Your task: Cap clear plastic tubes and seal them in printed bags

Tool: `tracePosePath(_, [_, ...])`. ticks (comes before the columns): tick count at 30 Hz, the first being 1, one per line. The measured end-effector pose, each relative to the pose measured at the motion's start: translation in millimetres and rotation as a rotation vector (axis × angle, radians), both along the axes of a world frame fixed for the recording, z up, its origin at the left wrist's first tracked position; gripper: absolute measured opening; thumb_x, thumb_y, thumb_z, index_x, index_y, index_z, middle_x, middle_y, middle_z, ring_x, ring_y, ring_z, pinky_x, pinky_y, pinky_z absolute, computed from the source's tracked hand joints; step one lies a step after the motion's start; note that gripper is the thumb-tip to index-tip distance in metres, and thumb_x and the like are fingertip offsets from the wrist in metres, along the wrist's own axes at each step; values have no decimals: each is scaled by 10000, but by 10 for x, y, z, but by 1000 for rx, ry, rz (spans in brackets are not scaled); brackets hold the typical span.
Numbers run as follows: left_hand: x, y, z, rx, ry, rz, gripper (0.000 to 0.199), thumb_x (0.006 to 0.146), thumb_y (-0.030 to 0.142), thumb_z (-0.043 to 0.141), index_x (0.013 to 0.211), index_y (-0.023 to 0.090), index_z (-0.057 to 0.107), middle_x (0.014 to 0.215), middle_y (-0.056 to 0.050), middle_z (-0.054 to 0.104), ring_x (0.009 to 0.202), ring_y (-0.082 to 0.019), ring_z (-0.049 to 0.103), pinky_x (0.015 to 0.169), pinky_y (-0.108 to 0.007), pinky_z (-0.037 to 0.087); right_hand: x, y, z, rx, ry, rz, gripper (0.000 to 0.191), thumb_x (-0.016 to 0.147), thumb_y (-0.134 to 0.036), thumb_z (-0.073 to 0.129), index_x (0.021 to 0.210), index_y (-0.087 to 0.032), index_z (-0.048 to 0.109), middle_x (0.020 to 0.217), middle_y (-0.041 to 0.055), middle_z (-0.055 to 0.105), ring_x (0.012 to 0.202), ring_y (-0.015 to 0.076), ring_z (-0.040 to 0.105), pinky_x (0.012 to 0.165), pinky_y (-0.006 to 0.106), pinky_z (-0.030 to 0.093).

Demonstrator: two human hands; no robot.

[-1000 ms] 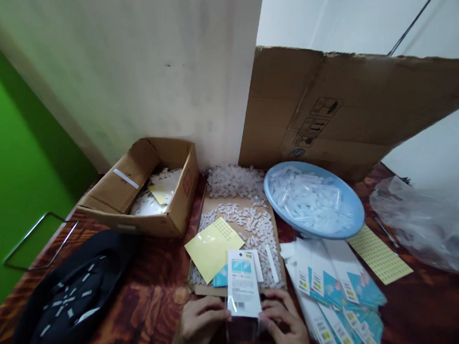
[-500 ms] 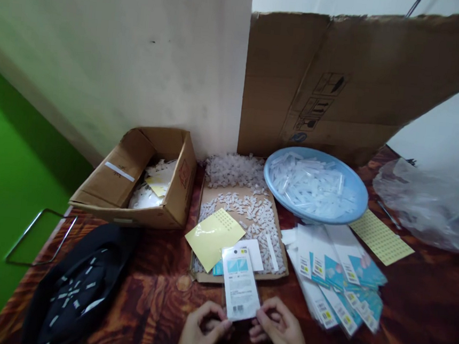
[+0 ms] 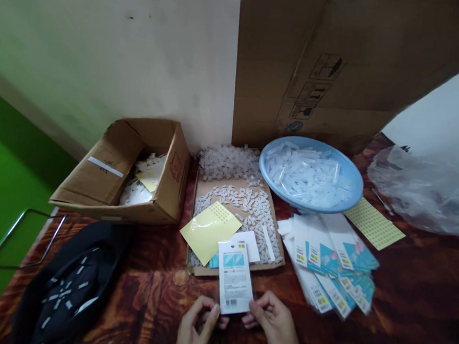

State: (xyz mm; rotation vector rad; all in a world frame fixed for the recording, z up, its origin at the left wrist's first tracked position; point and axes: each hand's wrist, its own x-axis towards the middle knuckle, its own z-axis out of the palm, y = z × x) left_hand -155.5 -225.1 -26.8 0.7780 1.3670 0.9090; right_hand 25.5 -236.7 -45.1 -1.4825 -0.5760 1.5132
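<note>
Head view: right hand (image 3: pixel 278 326) pinches packet (image 3: pixel 236 282); table (image 3: pixel 145 304) cropped at near edge.
We cannot tell whether left hand (image 3: pixel 195 327) grips.

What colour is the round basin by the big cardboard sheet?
The basin is light blue, seen best in the head view.

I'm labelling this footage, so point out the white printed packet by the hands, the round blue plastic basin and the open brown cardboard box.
White printed packet (image 3: pixel 235 278), head view: its printed face.
Round blue plastic basin (image 3: pixel 353 175), head view: its right inner wall.
Open brown cardboard box (image 3: pixel 174 187), head view: its right outer wall.
</note>
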Motion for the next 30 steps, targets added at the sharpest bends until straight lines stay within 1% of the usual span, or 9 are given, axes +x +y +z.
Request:
tracePosePath(4, [-8,-4,-50,-2,-6,18,425,753,566,809,764,175,641,687,-11,687,634,-182,679,696,-263,545,-21,19,9,-19,2,2,556,686,-690,809,683,-194,559,615,70,728,573,229,731,568,313,589])
tracePosePath(7, [-38,13,-89,-21,-14,-24,419,770,561,797,769,176,630,694,-15,689,655,-186,685,711,-267,550,-39,38,-31,-47,-6,-21,572,660,-700,819,658,-194,551,588,56,711,529,222,722,525,300,580])
tracePosePath(10, [-73,31,-116,-45,-3,-99,424,791,574,773,787,179,621,731,-34,709,688,-192,693,731,-271,553,-46,71,-85,-101,-8,-51,634,606,-782,788,635,-198,541,553,41,688,487,237,720,481,311,581])
tracePosePath(12, [-86,37,-124,-36,26,-123,433,802,590,755,785,179,621,726,-36,704,695,-194,693,724,-265,550,-38,94,-113,-130,7,-63,668,593,-835,745,636,-198,546,542,31,676,467,243,717,452,313,578])
tracePosePath(16, [-79,42,-121,-22,52,-118,439,801,598,752,786,176,628,708,-25,683,680,-188,690,699,-253,546,-37,133,-135,-166,3,-48,700,603,-881,687,644,-194,556,503,20,657,444,233,711,430,298,580])
tracePosePath(20, [-54,50,-124,-10,47,-100,445,779,598,770,764,174,634,707,-30,687,663,-191,688,678,-258,549,-81,148,-144,-155,-105,-25,699,515,-840,778,604,-208,494,471,27,657,390,202,674,367,246,533])
tracePosePath(23, [-41,57,-138,-7,60,-89,440,789,598,760,765,178,629,709,-29,689,664,-192,690,682,-258,549,-95,141,-161,-158,-108,-65,717,575,-898,681,609,-204,503,465,40,653,358,197,655,339,245,516])
tracePosePath(26, [-37,69,-143,-10,57,-91,437,794,597,756,770,182,620,707,-32,697,664,-195,696,680,-259,548,-75,134,-165,-166,-86,-107,737,642,-932,579,665,-196,538,477,39,655,370,209,666,363,271,544])
tracePosePath(30, [-33,99,-117,-28,25,-81,457,775,616,764,760,182,624,703,-27,699,652,-188,691,689,-264,552,-61,178,-124,-91,-42,-108,654,680,-813,707,858,-201,559,628,32,731,443,215,702,413,288,578])
